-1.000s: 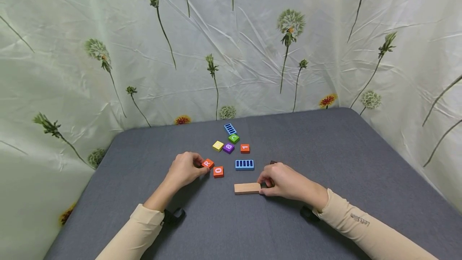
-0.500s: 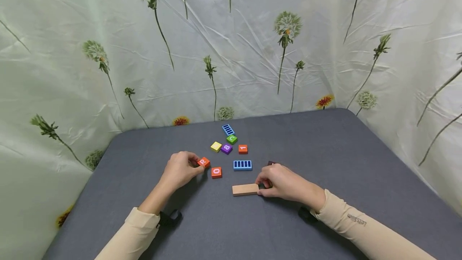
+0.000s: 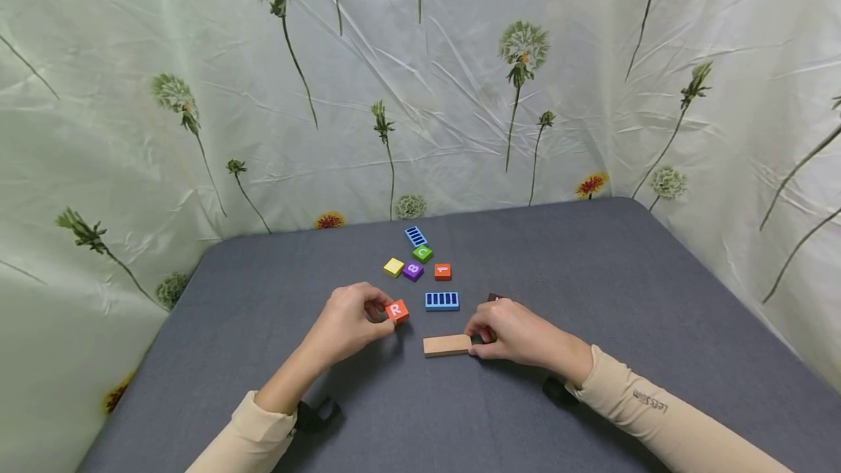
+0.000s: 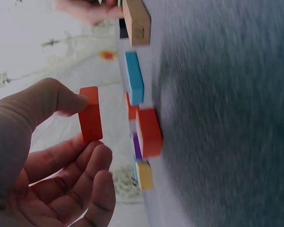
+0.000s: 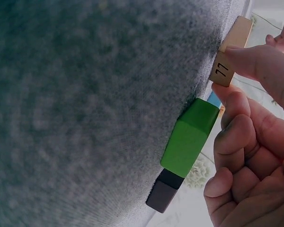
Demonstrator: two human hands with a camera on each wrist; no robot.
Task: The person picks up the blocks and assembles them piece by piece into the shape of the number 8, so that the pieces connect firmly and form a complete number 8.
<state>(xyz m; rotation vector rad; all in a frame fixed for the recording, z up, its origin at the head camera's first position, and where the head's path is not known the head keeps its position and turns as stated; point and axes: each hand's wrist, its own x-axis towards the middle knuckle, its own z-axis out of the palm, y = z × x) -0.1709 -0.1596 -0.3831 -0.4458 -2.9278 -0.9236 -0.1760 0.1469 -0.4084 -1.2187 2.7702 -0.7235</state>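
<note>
Pinched between thumb and fingertips of my left hand [image 3: 348, 320] is a red block marked R [image 3: 397, 311]. The left wrist view shows this red block [image 4: 91, 113] raised off the table. Below it lies another red block [image 4: 149, 132], hidden from the head view. My right hand [image 3: 522, 334] pinches the right end of a long plain wooden block [image 3: 447, 345], which lies on the table; black marks show on its end in the right wrist view. Between the hands, farther back, sits a blue barred block [image 3: 442, 301]. Beside the right fingers is a green block [image 5: 189, 137].
Farther back are a red 1 block [image 3: 443, 272], a purple 8 block [image 3: 413, 271], a yellow block [image 3: 393, 267], a green C block [image 3: 423, 253] and another blue barred block [image 3: 416, 236]. A dark block [image 3: 494, 297] is partly hidden behind the right hand. A floral curtain [image 3: 447, 93] backs the table.
The left hand has carried the red R block up and to the right, over the red 0 block, which it now covers in the head view. The right hand stays on the wooden block.
</note>
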